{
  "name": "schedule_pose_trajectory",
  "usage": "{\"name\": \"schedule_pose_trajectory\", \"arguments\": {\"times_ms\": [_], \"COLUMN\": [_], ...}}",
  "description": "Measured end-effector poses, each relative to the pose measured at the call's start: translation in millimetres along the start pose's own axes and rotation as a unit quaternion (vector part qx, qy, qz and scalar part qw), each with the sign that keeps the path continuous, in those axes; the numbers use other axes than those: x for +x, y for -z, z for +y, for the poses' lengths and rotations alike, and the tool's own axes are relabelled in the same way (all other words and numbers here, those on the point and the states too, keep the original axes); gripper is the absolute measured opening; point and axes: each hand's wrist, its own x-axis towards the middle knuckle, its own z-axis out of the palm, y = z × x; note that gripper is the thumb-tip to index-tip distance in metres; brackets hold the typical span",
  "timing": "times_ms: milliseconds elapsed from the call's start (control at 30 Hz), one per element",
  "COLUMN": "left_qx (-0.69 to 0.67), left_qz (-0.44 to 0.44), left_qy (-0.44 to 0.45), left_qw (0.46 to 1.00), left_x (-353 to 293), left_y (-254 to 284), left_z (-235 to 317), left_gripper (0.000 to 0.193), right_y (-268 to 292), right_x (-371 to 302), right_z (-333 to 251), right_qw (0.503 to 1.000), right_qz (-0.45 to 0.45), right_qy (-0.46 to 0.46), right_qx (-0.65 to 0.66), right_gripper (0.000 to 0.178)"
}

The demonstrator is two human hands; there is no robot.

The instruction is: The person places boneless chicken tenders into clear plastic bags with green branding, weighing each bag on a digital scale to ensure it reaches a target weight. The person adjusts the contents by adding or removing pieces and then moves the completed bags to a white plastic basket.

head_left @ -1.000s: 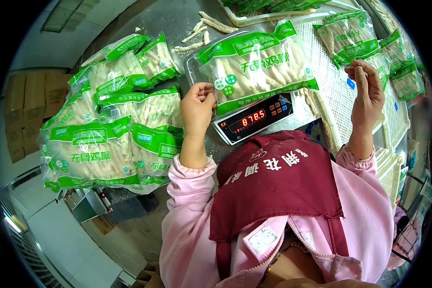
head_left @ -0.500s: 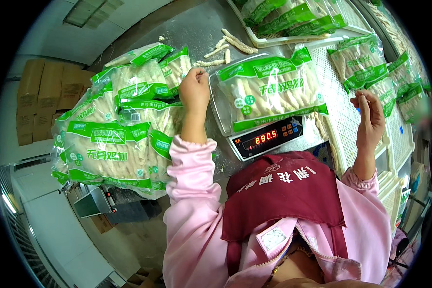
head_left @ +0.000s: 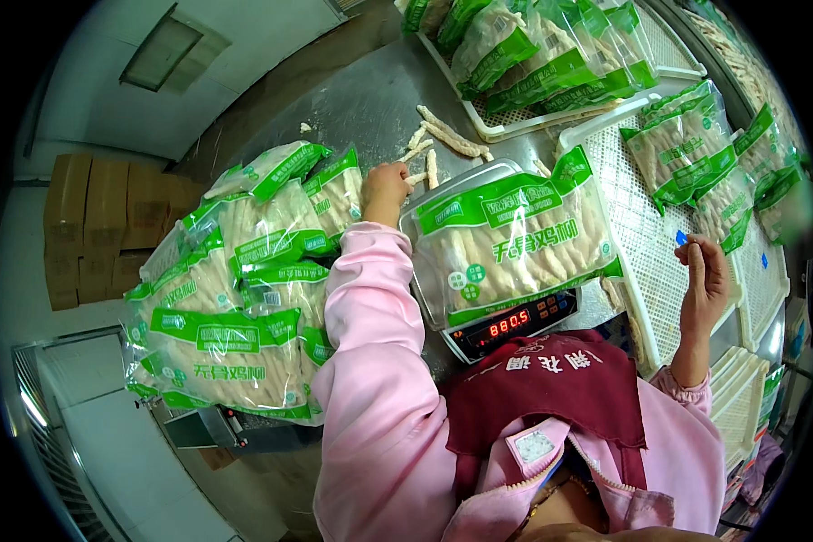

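My left hand (head_left: 387, 191) has its fingers closed at the end of a pale, flour-coated strip (head_left: 415, 179) on the metal table. More loose strips (head_left: 452, 135) lie just beyond it. Right of this hand, a clear bag of pale strips with green printed bands (head_left: 515, 248) lies on the pan of a digital scale (head_left: 461, 346), whose red display is lit. My right hand (head_left: 705, 280) hovers over a white mesh tray, thumb and fingertips pinched together. I see nothing between them.
Several filled bags (head_left: 235, 352) are piled at left. Others stand in a white crate (head_left: 551, 68) at the back and on the mesh tray (head_left: 650, 262) at right. Cardboard boxes (head_left: 90, 217) are stacked at far left, beyond the metal table (head_left: 352, 99).
My left hand has reached forward to the loose strips and closed at one. My right hand's fingers have drawn together. The view has shifted; the bag stays on the scale.
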Motion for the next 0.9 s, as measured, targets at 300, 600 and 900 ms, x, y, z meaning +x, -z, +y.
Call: {"name": "schedule_pose_trajectory", "arguments": {"times_ms": [300, 600, 900], "left_qx": [-0.168, -0.526, -0.576], "left_qz": [0.181, -0.003, 0.104], "left_qy": [0.105, 0.116, 0.141], "left_qw": [0.963, 0.842, 0.798], "left_x": [-148.3, -249.3, -229.1], "left_y": [90.3, 57.9, 31.2], "left_z": [21.8, 64.3, 93.8], "left_gripper": [0.032, 0.024, 0.025], "right_y": [-39.2, -57.9, -31.7], "right_x": [11.3, 4.0, -16.8], "right_z": [1.2, -14.7, -31.6], "right_qw": [0.999, 0.993, 0.993], "right_qz": [-0.046, -0.103, -0.098], "right_qy": [-0.011, 0.017, 0.048], "right_qx": [0.019, 0.060, 0.047], "right_gripper": [0.018, 0.017, 0.017]}}
